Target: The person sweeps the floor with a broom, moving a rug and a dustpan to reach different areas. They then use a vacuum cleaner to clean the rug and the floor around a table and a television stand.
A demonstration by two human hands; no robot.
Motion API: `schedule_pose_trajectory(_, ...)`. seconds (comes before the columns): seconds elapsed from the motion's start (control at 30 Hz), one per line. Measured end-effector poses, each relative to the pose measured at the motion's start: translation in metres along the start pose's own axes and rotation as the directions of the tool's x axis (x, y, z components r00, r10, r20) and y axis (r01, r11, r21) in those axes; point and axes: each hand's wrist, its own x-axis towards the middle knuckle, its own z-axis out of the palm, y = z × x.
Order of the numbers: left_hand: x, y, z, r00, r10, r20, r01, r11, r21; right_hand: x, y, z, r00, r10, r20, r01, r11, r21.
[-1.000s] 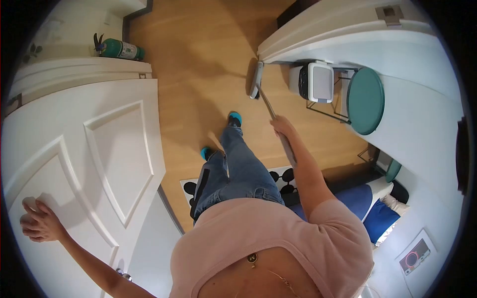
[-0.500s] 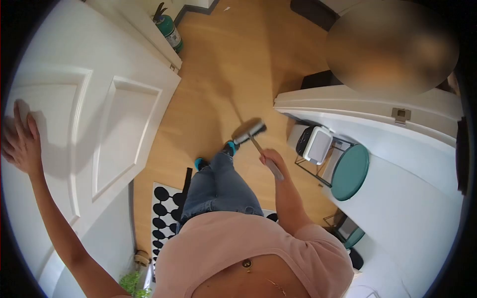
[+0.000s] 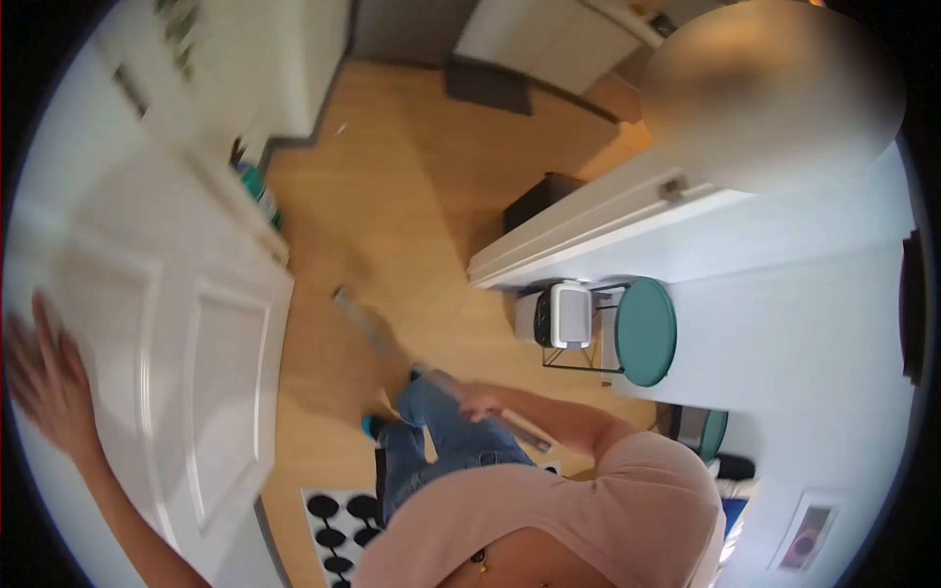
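My left hand point(image 3: 51, 377), slightly blurred, lies with spread fingers against the white panelled door point(image 3: 230, 382) at the left. My right hand point(image 3: 480, 400) is wrapped around a stick-like tool with a grey grip point(image 3: 526, 431), in front of my thighs. Its shaft slants forward and left over the floor, smeared by motion, and the far end point(image 3: 340, 296) is too blurred to name its kind. Below it are my jeans point(image 3: 436, 416) and a dark shoe with blue trim point(image 3: 372, 426).
A white door frame point(image 3: 588, 211) juts in at the right. Beyond it stand a white-lidded bin point(image 3: 570, 316) and a green round stool point(image 3: 645, 331). A green fire extinguisher point(image 3: 260, 196) stands behind the door, and a black-and-white dotted mat point(image 3: 338, 534) lies near my feet.
The view has turned and shifted, showing more of the room ahead. My right hand has swung the tool, its far end now further forward and left. My left hand stays on the door.
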Motion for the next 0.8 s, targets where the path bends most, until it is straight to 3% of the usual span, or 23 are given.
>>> schedule_pose_trajectory(0.03, 0.000, 0.003, -0.001, 1.000, -0.025, -0.017, 0.025, 1.000, -0.018, 0.039, -0.026, -0.001, 0.816, 0.517, 0.257, -0.575, 0.682, 0.452)
schedule_pose_trajectory(0.07, 0.003, 0.000, -0.007, 0.999, -0.037, -0.015, 0.037, 0.999, 0.032, 0.085, -0.062, -0.008, 0.333, 0.844, 0.420, -0.717, -0.063, 0.695)
schedule_pose_trajectory(0.13, 0.005, 0.002, -0.019, 0.998, -0.056, 0.023, 0.053, 0.989, 0.135, 0.132, -0.046, 0.010, 0.476, 0.786, 0.395, -0.859, 0.319, 0.401)
schedule_pose_trajectory(0.17, 0.009, 0.008, -0.020, 0.998, -0.058, 0.024, 0.054, 0.986, 0.161, 0.150, -0.028, 0.018, 0.543, 0.685, 0.485, -0.838, 0.479, 0.261)
schedule_pose_trajectory(0.2, 0.012, 0.013, -0.021, 0.998, -0.060, 0.025, 0.054, 0.981, 0.187, 0.167, -0.007, 0.035, 0.520, 0.717, 0.463, -0.853, 0.463, 0.241)
schedule_pose_trajectory(0.23, 0.011, 0.011, -0.016, 0.999, -0.044, 0.007, 0.042, 0.979, 0.201, 0.179, 0.013, 0.059, 0.570, 0.677, 0.465, -0.820, 0.504, 0.272)
schedule_pose_trajectory(0.27, 0.008, 0.007, -0.011, 1.000, -0.029, 0.004, 0.027, 0.973, 0.227, 0.184, 0.032, 0.076, 0.669, 0.595, 0.446, -0.742, 0.578, 0.340)
schedule_pose_trajectory(0.33, 0.008, 0.008, -0.013, 0.998, 0.027, -0.059, -0.012, 0.969, 0.245, 0.190, 0.062, 0.097, 0.951, 0.256, 0.172, -0.308, 0.759, 0.574)
schedule_pose_trajectory(0.37, 0.009, 0.004, -0.009, 0.997, 0.056, -0.054, -0.041, 0.968, 0.248, 0.191, 0.078, 0.098, 0.991, 0.131, 0.026, -0.119, 0.772, 0.625)
schedule_pose_trajectory(0.4, 0.012, 0.007, -0.009, 0.994, 0.068, -0.086, -0.050, 0.979, 0.196, 0.194, 0.098, 0.092, 0.996, 0.082, -0.045, -0.035, 0.772, 0.635)
schedule_pose_trajectory(0.43, 0.016, 0.010, -0.009, 0.990, 0.080, -0.119, -0.063, 0.988, 0.144, 0.187, 0.144, 0.110, 0.987, 0.028, 0.160, -0.082, 0.935, 0.344)
schedule_pose_trajectory(0.5, 0.017, 0.012, -0.008, 0.988, 0.078, -0.130, -0.068, 0.994, 0.082, 0.180, 0.122, -0.002, 0.942, 0.313, 0.122, -0.304, 0.640, 0.705)
schedule_pose_trajectory(0.53, 0.017, 0.012, -0.007, 0.989, 0.074, -0.130, -0.067, 0.996, 0.060, 0.180, 0.104, -0.067, 0.890, 0.445, 0.099, -0.311, 0.432, 0.847)
schedule_pose_trajectory(0.57, 0.017, 0.011, -0.006, 0.990, 0.071, -0.120, -0.064, 0.996, 0.062, 0.165, 0.099, -0.106, 0.889, 0.446, -0.106, -0.186, 0.563, 0.805)
schedule_pose_trajectory(0.6, 0.018, 0.011, -0.009, 0.992, 0.065, -0.112, -0.058, 0.996, 0.068, 0.138, 0.125, -0.139, 0.859, 0.505, 0.089, -0.444, 0.646, 0.620)
schedule_pose_trajectory(0.63, 0.018, 0.016, -0.011, 0.996, 0.022, -0.086, -0.018, 0.999, 0.041, 0.137, 0.145, -0.167, 0.632, 0.696, 0.341, -0.726, 0.378, 0.575)
schedule_pose_trajectory(0.67, 0.017, 0.016, -0.013, 0.997, 0.016, -0.079, -0.013, 0.999, 0.042, 0.134, 0.167, -0.193, 0.310, 0.781, 0.542, -0.899, 0.056, 0.434)
schedule_pose_trajectory(0.73, 0.017, 0.015, -0.012, 0.997, -0.001, -0.075, 0.004, 0.999, 0.040, 0.095, 0.193, -0.235, 0.407, 0.740, 0.536, -0.903, 0.238, 0.357)
schedule_pose_trajectory(0.8, 0.020, 0.020, -0.019, 0.999, -0.021, -0.048, 0.022, 0.999, 0.033, 0.092, 0.168, -0.244, 0.399, 0.860, 0.319, -0.917, 0.372, 0.143)
